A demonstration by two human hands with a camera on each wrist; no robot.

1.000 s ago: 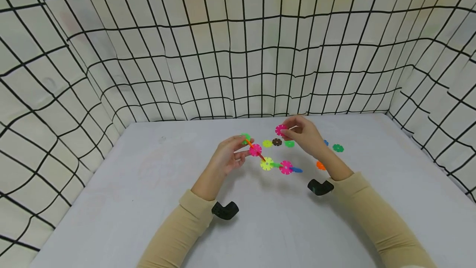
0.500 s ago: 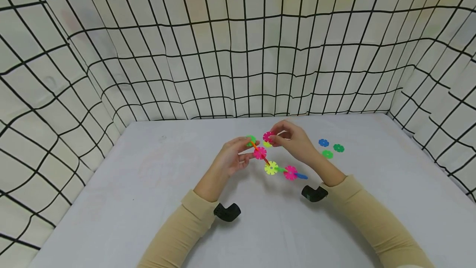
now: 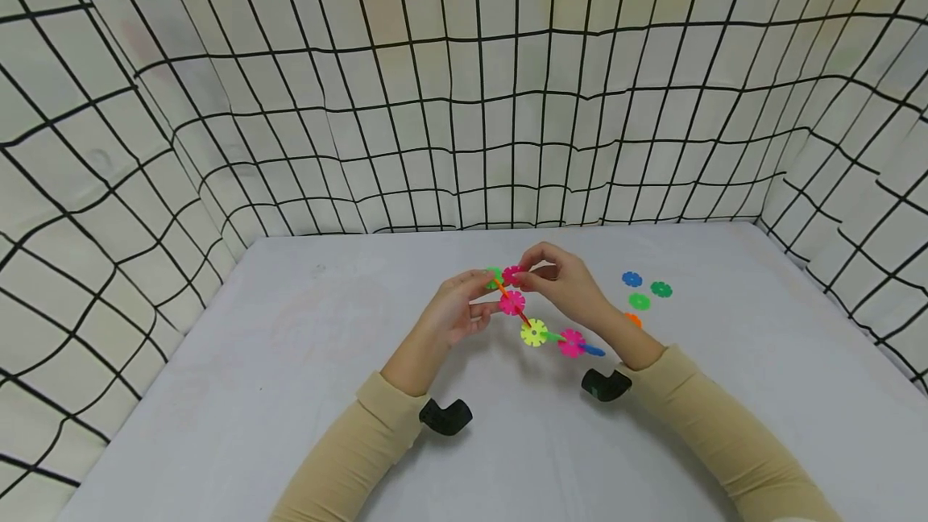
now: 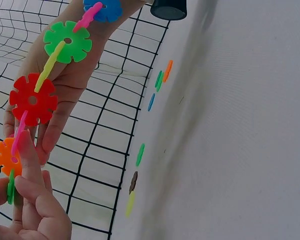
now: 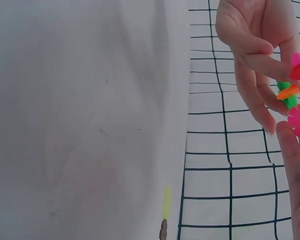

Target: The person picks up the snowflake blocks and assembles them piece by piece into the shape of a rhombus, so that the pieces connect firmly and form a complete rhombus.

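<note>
A chain of slotted flower-shaped plastic discs (image 3: pixel 534 333) hangs above the table, with face-on and edge-on pieces alternating. Its top green disc (image 3: pixel 494 279) is pinched by my left hand (image 3: pixel 451 314). From there the chain slants down to the right through a pink disc (image 3: pixel 511 302) to a blue disc (image 3: pixel 593 350) at its end. My right hand (image 3: pixel 569 287) pinches a separate pink disc (image 3: pixel 511 274) by its edge, close against the green one. Whether their slots have engaged cannot be told. In the left wrist view the chain's orange disc (image 4: pixel 8 156) shows its face.
Loose discs lie on the white table right of my right hand: blue (image 3: pixel 631 279), dark green (image 3: pixel 660 288), light green (image 3: pixel 639 301) and a partly covered orange one (image 3: pixel 634 319). Yellow (image 4: pixel 130 204) and brown discs (image 4: pixel 134 183) also lie there. Black-gridded white walls (image 3: pixel 464 127) surround the table.
My right hand has brought its pink disc left and slightly down to the green disc. My left hand and the chain have shifted slightly right and down.
</note>
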